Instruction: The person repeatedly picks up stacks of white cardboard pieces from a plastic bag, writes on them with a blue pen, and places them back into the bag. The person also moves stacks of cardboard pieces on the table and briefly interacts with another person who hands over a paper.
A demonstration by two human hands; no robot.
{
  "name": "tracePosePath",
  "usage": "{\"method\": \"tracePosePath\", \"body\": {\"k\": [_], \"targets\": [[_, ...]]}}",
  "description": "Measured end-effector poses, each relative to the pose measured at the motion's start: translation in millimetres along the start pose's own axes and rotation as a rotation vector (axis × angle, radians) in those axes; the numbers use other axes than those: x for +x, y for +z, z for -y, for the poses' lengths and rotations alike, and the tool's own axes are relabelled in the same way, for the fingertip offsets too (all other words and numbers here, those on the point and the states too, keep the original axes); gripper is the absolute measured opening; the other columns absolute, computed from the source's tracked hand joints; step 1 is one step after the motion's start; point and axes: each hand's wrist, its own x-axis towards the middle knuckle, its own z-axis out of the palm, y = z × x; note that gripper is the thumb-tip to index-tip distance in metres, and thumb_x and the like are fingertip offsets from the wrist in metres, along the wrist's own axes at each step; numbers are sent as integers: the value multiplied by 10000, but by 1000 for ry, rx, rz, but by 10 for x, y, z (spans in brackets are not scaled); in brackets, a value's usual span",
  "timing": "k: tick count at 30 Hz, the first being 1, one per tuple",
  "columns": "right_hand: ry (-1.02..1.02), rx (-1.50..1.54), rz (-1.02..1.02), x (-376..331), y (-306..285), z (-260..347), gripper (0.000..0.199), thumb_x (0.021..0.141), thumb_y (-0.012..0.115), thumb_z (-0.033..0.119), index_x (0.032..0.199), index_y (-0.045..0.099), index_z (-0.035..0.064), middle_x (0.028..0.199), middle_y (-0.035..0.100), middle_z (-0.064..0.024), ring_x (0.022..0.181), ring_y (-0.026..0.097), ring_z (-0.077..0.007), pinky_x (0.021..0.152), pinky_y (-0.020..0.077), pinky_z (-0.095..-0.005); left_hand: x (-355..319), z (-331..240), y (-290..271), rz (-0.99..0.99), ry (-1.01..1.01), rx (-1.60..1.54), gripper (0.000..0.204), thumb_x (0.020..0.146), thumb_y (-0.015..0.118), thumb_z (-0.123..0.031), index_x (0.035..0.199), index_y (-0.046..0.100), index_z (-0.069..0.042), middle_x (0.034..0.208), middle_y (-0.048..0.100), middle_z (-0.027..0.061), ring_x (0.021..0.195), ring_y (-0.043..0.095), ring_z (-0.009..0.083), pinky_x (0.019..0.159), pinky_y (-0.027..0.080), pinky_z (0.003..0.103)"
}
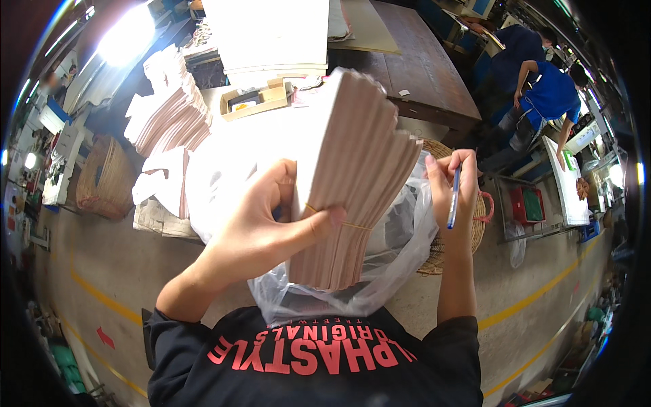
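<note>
My left hand (271, 224) grips a thick bundle of pale pinkish, layered cut sheets (363, 156), its thumb across the front. A thin yellowish band (354, 225) goes round the bundle near its lower part. The upper edges of the layers are scalloped and stepped. My right hand (450, 178), raised to the right of the bundle, is closed round a blue pen (454, 203) that slants downward. Beneath and behind the bundle spreads a clear plastic bag (410, 237). A wicker basket (478, 227) shows beside the bag, partly hidden by my right forearm.
Stacks of similar cut pieces (169, 119) stand at the left of the brightly lit work surface. Beyond are a shallow cardboard box (256, 100), a tall white stack (274, 41) and a brown table (420, 74). At far right, a person in blue (548, 95) leans over a white table (564, 190).
</note>
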Motion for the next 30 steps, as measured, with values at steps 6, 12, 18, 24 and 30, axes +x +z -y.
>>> {"method": "tracePosePath", "body": {"k": [6, 12, 18, 24, 30], "targets": [[39, 342, -97, 331, 77, 389, 311, 1010, 714, 73, 979, 408, 113, 797, 635, -23, 643, 539, -34, 576, 424, -188, 182, 243, 244, 17, -98, 474, 449, 942, 829, -182, 1200, 542, 47, 995, 729, 133, 927, 711, 145, 782, 569, 293], [-232, 370, -12, 559, 101, 722, 294, 1026, 703, 84, 993, 413, 121, 801, 661, -25, 624, 552, -37, 527, 418, -183, 467, 67, 386, 29, -168, 734, 496, 893, 804, -235, 1139, 543, 108, 855, 727, 262, 772, 773, 291, 649, 610, 376], [-237, 78, 44, 610, -55, 491, 249, 1076, 645, 131, 1087, 408, 54, 1023, 703, -123, 897, 631, -90, 805, 520, -243, 1009, 163, 386, 29, -102, 725, 463, 925, 726, -291, 926, 642, 164, 787, 712, 333, 771, 768, 403, 720, 619, 462], [139, -165, 156, 7, -449, -156, 275, 1087, 629, 155, 1128, 375, 56, 1255, 654, -183, 1071, 635, -166, 938, 538, -317, 1133, 171, 476, 298, -153, 750, 594, 982, 590, -404, 864, 708, 166, 795, 721, 317, 791, 766, 400, 758, 616, 450], [426, 24, 317, -718, -350, -182, 496, 1014, 752, 180, 1176, 304, 42, 1153, 595, -126, 1013, 606, -148, 872, 537, -297, 1188, -62, 207, 196, 259, 1207, 282, 947, 696, -260, 1108, 780, -44, 935, 785, 133, 720, 749, 307, 752, 603, 435]]}}
